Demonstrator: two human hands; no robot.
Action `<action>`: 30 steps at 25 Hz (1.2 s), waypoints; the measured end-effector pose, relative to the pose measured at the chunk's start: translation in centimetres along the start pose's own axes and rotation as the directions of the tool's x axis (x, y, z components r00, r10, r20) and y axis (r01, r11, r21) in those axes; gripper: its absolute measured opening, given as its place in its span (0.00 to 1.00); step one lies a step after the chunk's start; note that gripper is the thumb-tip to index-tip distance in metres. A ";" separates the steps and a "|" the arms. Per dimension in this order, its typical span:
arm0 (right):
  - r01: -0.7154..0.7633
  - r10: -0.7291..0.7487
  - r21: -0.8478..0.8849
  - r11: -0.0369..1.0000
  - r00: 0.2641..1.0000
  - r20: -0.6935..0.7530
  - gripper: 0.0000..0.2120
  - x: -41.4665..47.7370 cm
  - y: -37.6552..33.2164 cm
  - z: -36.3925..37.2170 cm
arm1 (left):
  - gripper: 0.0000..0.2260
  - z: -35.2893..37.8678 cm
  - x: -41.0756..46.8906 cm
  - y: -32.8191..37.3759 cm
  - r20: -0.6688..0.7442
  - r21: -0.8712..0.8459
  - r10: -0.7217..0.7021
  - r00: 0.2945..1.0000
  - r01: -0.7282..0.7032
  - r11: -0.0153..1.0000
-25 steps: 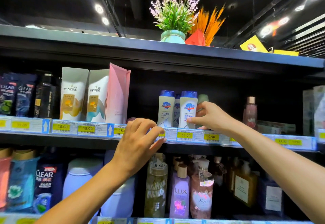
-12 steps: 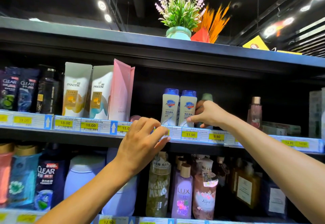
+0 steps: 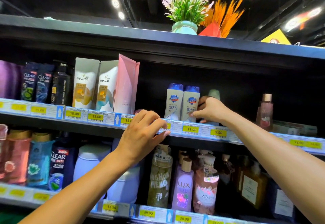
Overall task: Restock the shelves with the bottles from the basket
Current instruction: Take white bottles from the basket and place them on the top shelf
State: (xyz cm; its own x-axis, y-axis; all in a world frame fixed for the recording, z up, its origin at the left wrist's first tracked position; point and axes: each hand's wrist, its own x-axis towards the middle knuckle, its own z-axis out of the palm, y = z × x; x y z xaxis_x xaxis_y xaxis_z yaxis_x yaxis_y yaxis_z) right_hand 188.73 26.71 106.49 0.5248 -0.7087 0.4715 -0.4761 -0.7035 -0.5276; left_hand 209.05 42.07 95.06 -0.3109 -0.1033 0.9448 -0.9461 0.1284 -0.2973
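Fingers (image 3: 204,99) of right hand (image 3: 211,111): curled round a small plastic bottle with a pale green cap (image 3: 214,94). Its body is hidden behind the hand. Thumb tip touches the nearer of two white plastic bottles with blue caps (image 3: 190,104). The green-capped bottle is on the black upper shelf (image 3: 193,140), at 3 o'clock of the white pair, just beside them.

Left hand (image 3: 144,134): fingers loosely bent, tips resting on the shelf's price-tag rail (image 3: 175,127) at 7 o'clock of the white pair, holding nothing. No basket in view.

Handling guess: small, light, stiff plastic, probably slick. The base looks narrow, so it tips easily and could knock the neighbours over. Hold at mid-body, thumb opposite fingers, not by the cap. Push it back square and release only once the base sits flat.
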 end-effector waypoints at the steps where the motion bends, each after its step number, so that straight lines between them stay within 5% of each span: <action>1: 0.006 -0.006 -0.023 1.000 1.000 -0.004 0.21 0.0 0.1 0.0 | 0.08 0.0 0.1 0.1 0.012 0.008 -0.005 1.000 0.005 1.000; 6: 0.002 -0.061 -0.353 0.936 0.985 -0.158 0.30 -1.3 0.4 -0.8 | 0.08 -0.9 -0.2 0.7 0.076 0.037 -0.067 0.995 0.064 0.997; 8: 0.026 -0.145 -0.418 0.908 0.956 -0.256 0.25 -2.8 0.1 -1.1 | 0.09 -1.8 -0.6 1.1 0.100 0.096 -0.093 0.991 0.083 0.992; 12: 0.302 -0.442 -0.423 0.854 0.850 -0.287 0.12 -6.8 -2.3 1.1 | 0.08 -5.0 -2.0 1.4 0.125 0.200 -0.161 0.979 0.134 0.971; 17: 0.597 -0.669 -0.311 0.740 0.702 -0.245 0.14 -11.0 -5.9 9.6 | 0.15 -11.0 -7.3 0.2 0.225 0.319 -0.311 0.923 0.232 0.919; 21: 0.685 -0.703 -0.157 0.711 0.690 -0.174 0.15 -14.2 -9.1 20.9 | 0.19 -18.4 -16.1 -2.3 0.339 0.452 -0.479 0.809 0.307 0.838; 25: 0.682 -0.682 0.049 0.730 0.731 -0.005 0.16 -18.7 -12.1 33.6 | 0.21 -27.2 -26.4 -3.3 0.435 0.610 -0.655 0.618 0.333 0.719; 30: 0.634 -0.664 0.199 0.747 0.700 0.264 0.18 -26.4 -16.9 49.7 | 0.21 -40.4 -38.9 -2.8 0.433 0.750 -0.826 0.362 0.363 0.552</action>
State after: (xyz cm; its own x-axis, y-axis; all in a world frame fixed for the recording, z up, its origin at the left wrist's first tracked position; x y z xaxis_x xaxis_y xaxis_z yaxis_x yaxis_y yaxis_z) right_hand 217.95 59.92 67.81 0.8694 -0.0147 0.4939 0.1178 -0.9646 -0.2361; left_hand 227.47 85.63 64.69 0.6295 -0.5704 0.5276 -0.7035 -0.7067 0.0753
